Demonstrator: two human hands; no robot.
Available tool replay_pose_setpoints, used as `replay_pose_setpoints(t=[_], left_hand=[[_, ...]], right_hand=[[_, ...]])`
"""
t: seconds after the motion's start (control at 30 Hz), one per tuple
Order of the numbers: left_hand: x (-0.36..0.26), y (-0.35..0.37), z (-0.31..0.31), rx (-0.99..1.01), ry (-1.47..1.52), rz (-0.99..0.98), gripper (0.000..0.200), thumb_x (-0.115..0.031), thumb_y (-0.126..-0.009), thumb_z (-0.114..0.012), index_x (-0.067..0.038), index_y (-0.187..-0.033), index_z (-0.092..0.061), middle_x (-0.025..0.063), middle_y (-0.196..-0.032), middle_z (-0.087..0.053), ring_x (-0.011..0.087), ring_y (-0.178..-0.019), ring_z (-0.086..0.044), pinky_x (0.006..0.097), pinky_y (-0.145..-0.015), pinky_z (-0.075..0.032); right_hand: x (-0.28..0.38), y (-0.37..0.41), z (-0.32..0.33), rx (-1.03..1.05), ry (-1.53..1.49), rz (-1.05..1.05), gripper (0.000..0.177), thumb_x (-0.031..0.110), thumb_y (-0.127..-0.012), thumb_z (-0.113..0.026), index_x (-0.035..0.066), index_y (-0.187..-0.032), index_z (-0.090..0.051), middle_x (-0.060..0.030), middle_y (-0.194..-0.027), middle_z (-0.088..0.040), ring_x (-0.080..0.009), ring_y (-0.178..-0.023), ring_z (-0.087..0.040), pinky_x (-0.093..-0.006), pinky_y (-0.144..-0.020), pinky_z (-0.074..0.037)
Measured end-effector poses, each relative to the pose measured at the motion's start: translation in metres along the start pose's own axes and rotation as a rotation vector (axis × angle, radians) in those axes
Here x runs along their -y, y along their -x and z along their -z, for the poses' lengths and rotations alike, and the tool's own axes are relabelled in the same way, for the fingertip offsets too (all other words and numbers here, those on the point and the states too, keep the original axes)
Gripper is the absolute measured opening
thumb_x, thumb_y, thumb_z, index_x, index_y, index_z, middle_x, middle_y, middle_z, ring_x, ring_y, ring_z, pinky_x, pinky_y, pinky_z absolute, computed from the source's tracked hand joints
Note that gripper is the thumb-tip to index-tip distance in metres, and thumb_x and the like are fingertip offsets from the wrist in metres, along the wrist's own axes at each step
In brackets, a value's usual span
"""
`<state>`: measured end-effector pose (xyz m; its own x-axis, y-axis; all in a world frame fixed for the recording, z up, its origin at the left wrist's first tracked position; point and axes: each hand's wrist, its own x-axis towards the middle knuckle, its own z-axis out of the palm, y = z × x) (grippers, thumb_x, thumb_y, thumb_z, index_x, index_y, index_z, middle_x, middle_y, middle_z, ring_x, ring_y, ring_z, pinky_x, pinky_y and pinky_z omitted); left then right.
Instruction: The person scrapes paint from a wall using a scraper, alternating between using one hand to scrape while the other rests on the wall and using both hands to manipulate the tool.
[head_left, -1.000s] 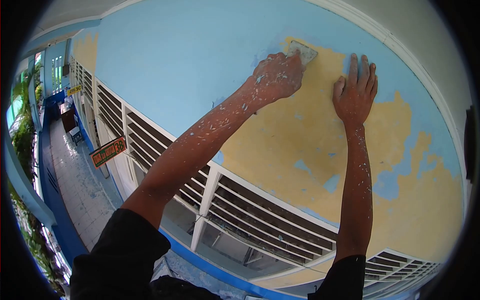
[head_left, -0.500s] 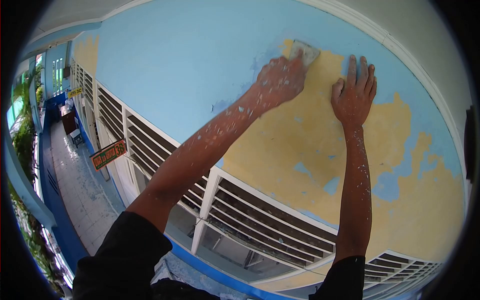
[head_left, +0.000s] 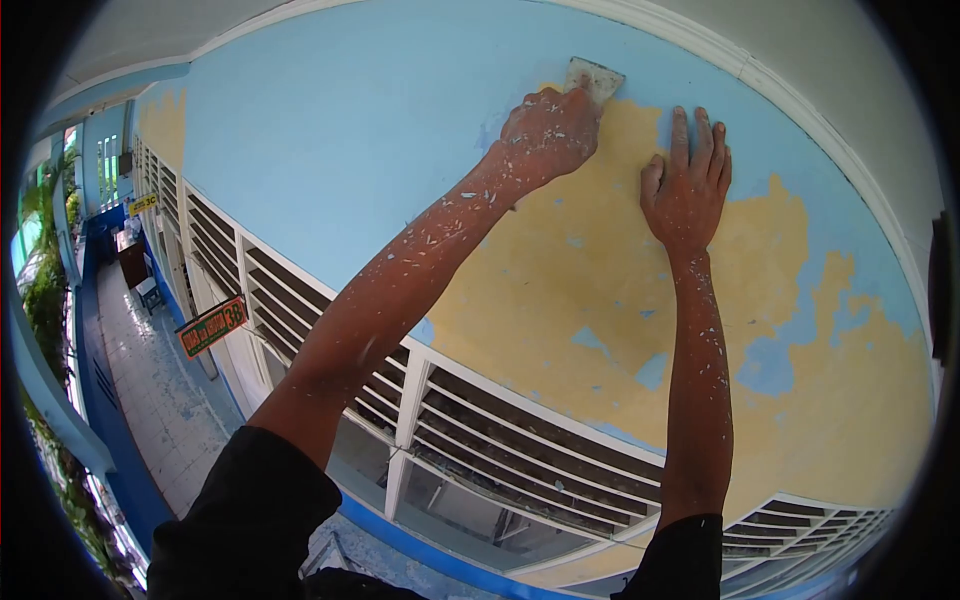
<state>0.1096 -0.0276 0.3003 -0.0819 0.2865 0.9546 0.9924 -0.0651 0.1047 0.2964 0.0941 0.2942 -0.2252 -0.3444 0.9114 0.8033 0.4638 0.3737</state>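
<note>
My left hand (head_left: 550, 130) is wrapped round a paint scraper (head_left: 597, 80), its pale, wide blade against the wall at the upper edge of the bare patch. The handle is hidden in my fist. To the right, my right hand (head_left: 688, 185) lies on the wall with fingers stretched upward and thumb out to the side. Blue paint (head_left: 350, 130) covers the upper and left wall; where it is off, a yellow layer (head_left: 560, 270) shows, with ragged edges and small blue remnants. Pale paint flakes cling to both forearms.
Below the wall run white-framed louvred windows (head_left: 520, 440). A hanging sign (head_left: 212, 326) sticks out at the left. Beyond it, a tiled corridor (head_left: 150, 370) lies far below, with plants (head_left: 45, 290) along its outer side. White moulding (head_left: 760, 75) borders the ceiling.
The scraper and my left hand have moved a little upward on the wall, past the yellow patch's edge onto blue paint. My right hand stays flat in place; the view has shifted slightly.
</note>
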Motion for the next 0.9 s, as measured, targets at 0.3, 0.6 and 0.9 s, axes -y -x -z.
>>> replay_pose_setpoints(t=[0.3,0.6,0.9], left_hand=[[-0.002,-0.004,0.003,0.079,-0.061,0.029,0.056,-0.035,-0.109,-0.047,0.003,-0.149,-0.048,0.0298,-0.086,-0.073,0.0478,-0.079,-0.072,0.0567,-0.079,-0.058],[0.015,0.045,0.002,0.196,-0.06,0.042,0.056,-0.034,-0.109,-0.045,0.006,-0.149,-0.047,0.0288,-0.081,-0.072,0.0474,-0.073,-0.071,0.057,-0.078,-0.058],[0.014,0.0,0.021,0.193,-0.044,0.085,0.045,-0.034,-0.109,-0.045,0.005,-0.125,-0.059,0.0269,-0.085,-0.073,0.0466,-0.083,-0.073,0.0578,-0.083,-0.057]], right_hand=[[0.001,0.001,-0.001,-0.02,-0.017,-0.008,0.065,0.021,-0.09,-0.061,0.009,-0.153,-0.051,-0.0184,-0.157,-0.046,-0.0425,-0.149,-0.04,-0.0563,-0.122,-0.033],[-0.003,0.001,-0.001,-0.026,-0.022,-0.013,0.066,0.02,-0.09,-0.06,0.009,-0.154,-0.051,-0.0179,-0.157,-0.046,-0.0425,-0.149,-0.04,-0.056,-0.122,-0.033],[0.0,0.004,0.0,-0.014,-0.015,-0.013,0.066,0.02,-0.089,-0.06,0.01,-0.153,-0.051,-0.0171,-0.157,-0.046,-0.0417,-0.148,-0.04,-0.0562,-0.122,-0.033]])
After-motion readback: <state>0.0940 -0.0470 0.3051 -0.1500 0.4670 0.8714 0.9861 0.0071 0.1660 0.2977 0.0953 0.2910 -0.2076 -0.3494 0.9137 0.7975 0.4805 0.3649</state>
